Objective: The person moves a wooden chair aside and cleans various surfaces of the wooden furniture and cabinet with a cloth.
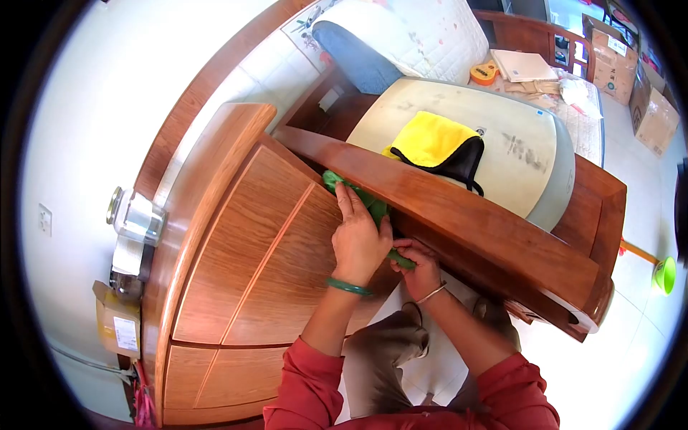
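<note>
A green cloth or bag [374, 208] is bunched between the wooden cabinet [272, 251] and the long wooden rail [444, 204]. My left hand [357, 235] grips its upper part, fingers pointing up along it, with a green bangle on the wrist. Lower and to the right, my right hand [418, 266] pinches the lower end of the same green material. Beyond the rail, a yellow and black cloth [437, 143] lies on a large cream-coloured appliance [516, 150].
Glass jars [136, 216] and a cardboard box [118, 322] stand at the left. A mattress [423, 36], an orange guitar-shaped object [484, 72] and cartons [613, 61] are at the back. A green cup-like object [665, 276] sits far right.
</note>
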Tool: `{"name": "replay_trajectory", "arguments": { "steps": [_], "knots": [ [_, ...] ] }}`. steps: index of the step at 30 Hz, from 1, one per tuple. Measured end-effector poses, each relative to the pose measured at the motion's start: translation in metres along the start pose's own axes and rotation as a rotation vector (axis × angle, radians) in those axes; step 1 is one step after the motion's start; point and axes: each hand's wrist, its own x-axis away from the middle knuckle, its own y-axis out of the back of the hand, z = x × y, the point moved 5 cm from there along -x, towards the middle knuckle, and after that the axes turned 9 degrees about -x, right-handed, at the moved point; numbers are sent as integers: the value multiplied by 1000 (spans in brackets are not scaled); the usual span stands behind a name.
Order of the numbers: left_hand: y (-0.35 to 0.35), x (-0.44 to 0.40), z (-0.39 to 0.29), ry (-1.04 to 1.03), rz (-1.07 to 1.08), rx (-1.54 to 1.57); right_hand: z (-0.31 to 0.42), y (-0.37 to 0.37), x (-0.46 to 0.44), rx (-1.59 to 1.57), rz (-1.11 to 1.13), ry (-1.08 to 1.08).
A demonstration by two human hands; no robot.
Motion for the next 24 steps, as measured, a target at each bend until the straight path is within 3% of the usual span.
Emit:
{"name": "replay_trajectory", "arguments": {
  "steps": [6, 8, 13, 14, 18, 20, 21, 23, 24],
  "knots": [
    [-21, 7, 1, 21, 3, 111, -6, 17, -2, -109, 0, -44],
    [-28, -1, 9, 40, 10, 141, -9, 19, -3, -221, -182, -37],
    [-42, -46, 21, 67, 11, 115, -7, 6, -4, -348, -22, -131],
    [-49, -51, 25, 165, 165, 147, -7, 4, -2, -397, 32, -175],
    [-38, -50, 12, 194, 177, 57, -5, -4, 1, -387, 43, -176],
    [-32, -43, 3, 177, 359, -36, -3, -6, 0, -379, 76, -159],
    [-25, -36, -3, 175, 353, -36, -3, -5, -2, -378, 82, -157],
    [2, -10, -19, 43, -78, -42, -5, -4, -2, -463, 121, -121],
    [-2, -5, -17, 44, -75, -46, -7, -2, -3, -468, 119, -123]
  ]
}}
